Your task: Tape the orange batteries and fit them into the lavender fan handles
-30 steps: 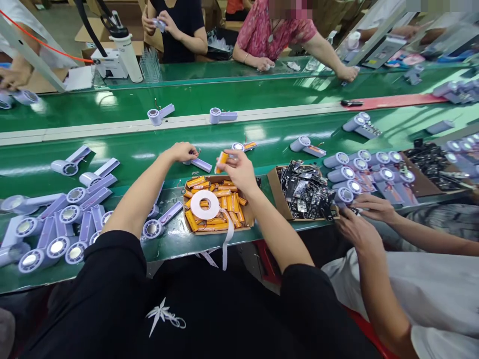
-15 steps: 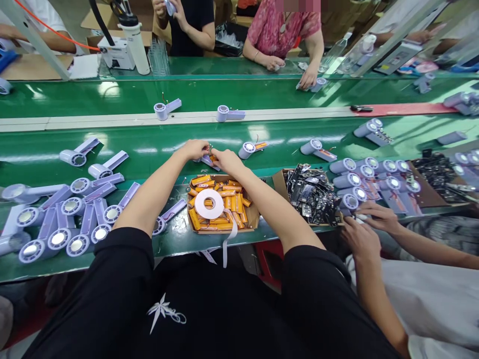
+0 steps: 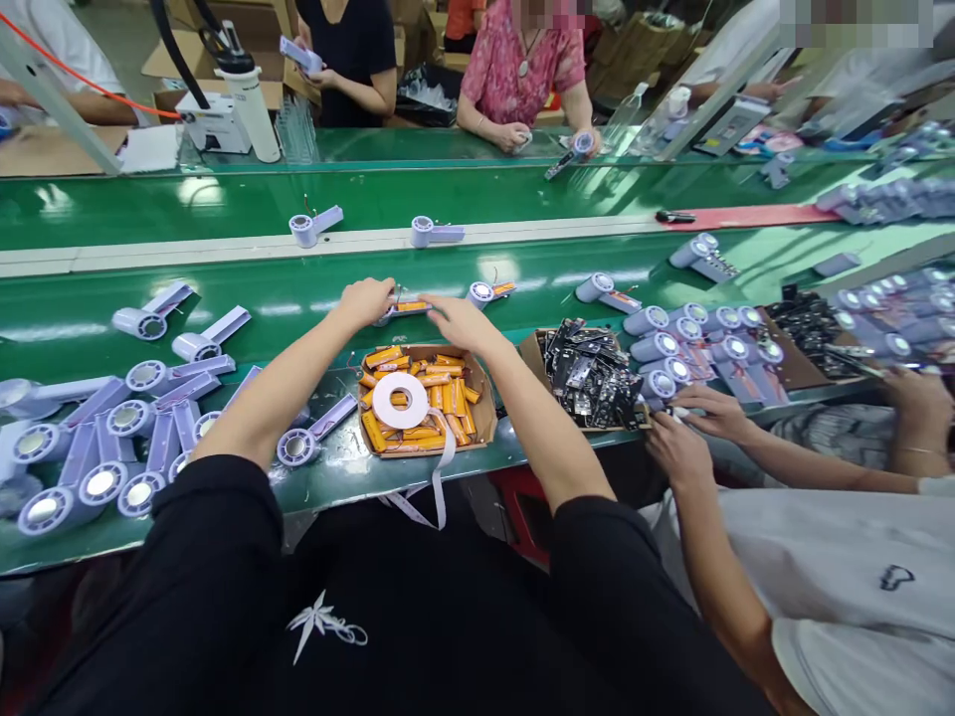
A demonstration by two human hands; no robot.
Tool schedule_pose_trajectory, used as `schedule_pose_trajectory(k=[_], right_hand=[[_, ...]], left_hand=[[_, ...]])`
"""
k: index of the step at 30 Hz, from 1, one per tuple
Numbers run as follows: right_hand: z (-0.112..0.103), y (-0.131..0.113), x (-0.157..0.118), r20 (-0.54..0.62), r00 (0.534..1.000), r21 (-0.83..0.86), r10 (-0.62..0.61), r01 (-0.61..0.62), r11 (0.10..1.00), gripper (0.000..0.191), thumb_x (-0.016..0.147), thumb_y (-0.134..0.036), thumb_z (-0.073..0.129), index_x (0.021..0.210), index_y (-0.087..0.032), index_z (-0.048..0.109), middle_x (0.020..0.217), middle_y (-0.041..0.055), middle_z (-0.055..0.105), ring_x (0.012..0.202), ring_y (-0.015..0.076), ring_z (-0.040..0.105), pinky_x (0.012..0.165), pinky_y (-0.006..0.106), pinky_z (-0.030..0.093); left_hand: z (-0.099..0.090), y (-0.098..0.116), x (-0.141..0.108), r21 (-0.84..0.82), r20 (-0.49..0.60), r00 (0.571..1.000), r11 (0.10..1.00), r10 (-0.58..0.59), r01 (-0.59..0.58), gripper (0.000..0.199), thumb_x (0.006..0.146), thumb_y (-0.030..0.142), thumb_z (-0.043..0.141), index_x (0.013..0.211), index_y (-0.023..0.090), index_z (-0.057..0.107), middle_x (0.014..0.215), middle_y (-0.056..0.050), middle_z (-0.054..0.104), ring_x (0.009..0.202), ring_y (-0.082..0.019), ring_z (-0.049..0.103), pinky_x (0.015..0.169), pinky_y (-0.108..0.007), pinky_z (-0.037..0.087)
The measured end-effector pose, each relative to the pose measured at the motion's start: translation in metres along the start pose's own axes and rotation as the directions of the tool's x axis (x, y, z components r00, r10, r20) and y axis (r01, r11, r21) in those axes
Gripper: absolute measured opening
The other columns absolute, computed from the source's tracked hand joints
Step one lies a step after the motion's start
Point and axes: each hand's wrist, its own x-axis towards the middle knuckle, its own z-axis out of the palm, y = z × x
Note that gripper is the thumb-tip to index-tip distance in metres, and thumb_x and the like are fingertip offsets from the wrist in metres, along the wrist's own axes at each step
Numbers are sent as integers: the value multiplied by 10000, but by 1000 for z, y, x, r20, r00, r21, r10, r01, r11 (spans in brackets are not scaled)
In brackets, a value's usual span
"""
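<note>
A lavender handheld fan housing (image 3: 384, 317) lies on the green belt with an orange battery (image 3: 412, 307) in its open handle. My left hand (image 3: 368, 301) is closed over the round head end, partly hiding it. My right hand (image 3: 460, 324) is at the handle's tip, fingers stretched out and apart. Just in front of me stands a cardboard box (image 3: 484, 423) of orange batteries, with a white tape roll (image 3: 401, 400) on top and its loose strip hanging over the edge. Another housing with a battery (image 3: 481, 293) rests to the right of my hands.
Many lavender fan housings (image 3: 104, 482) crowd the left side. At the right stand a box of black circuit boards (image 3: 586, 373) and rows of fan housings (image 3: 664, 348). A co-worker's hands (image 3: 682, 438) work there. Other people sit across the belt. Two housings lie on the white strip (image 3: 239, 236).
My right hand has opened and drawn back from the fan's handle. The battery now lies visible along the handle. The whole view has shifted slightly.
</note>
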Motion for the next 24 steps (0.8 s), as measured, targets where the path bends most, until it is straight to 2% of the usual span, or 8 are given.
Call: schedule_pose_trajectory(k=[3,5,7,11,14,19,22,24], right_hand=[[-2,-11,-85,-187,982,160,18,12,987,342,1081,-335,564,1286,-210,806,1310,101,820,1167,274,756,1021,400,545],[7,-25,-140,-79,994,156,72,-59,986,308,1074,-442,619,1050,-222,833,1024,79,850,878,247,752,843,377,517],[21,-39,-179,29,992,53,119,-120,991,324,1032,-506,707,919,-219,806,904,82,830,827,252,723,816,385,449],[35,-52,-202,102,987,-31,121,-118,992,362,1100,-397,628,815,-204,740,905,85,811,909,242,697,858,392,363],[23,-47,-205,84,996,97,-33,25,995,442,1151,-362,526,788,-195,715,821,61,754,850,207,647,829,371,360],[2,-53,-221,122,926,516,-358,249,819,477,1154,-425,547,796,-189,756,749,52,726,760,175,616,791,321,456],[8,-57,-213,302,798,665,-522,216,715,429,1113,-507,624,907,-190,826,817,49,786,765,165,679,750,282,503],[16,-52,-197,328,841,597,-430,168,785,376,1086,-520,667,1028,-196,850,913,54,826,799,173,726,756,279,535]], left_hand=[[-6,5,-59,53,-75,968,971,238,-234,340,1067,370,568,1328,206,713,1299,-164,760,1258,-343,666,1052,-431,507],[-1,13,-106,44,21,860,859,510,-511,306,1076,457,604,1215,228,752,1213,-112,784,1189,-304,697,1055,-415,525],[8,22,-145,44,93,723,723,684,-689,322,1053,492,674,1178,211,769,1240,-104,782,1232,-306,692,1137,-439,511],[22,29,-179,111,58,658,650,751,-751,412,998,483,771,1256,162,759,1371,-146,739,1381,-385,617,1237,-533,469],[17,20,-182,23,59,605,605,794,-796,341,1048,398,701,1292,163,733,1331,-136,755,1333,-338,654,1179,-487,539],[8,-4,-206,74,-203,678,702,706,-709,310,1071,367,655,1272,135,696,1346,-170,740,1477,-403,532,1202,-577,531],[16,-9,-223,89,-355,712,780,605,-619,307,1048,410,684,1245,175,671,1375,-156,720,1542,-456,444,1215,-681,486],[23,-6,-230,77,-424,717,811,553,-579,279,1042,391,679,1235,192,653,1394,-155,705,1548,-457,431,1218,-714,458]])
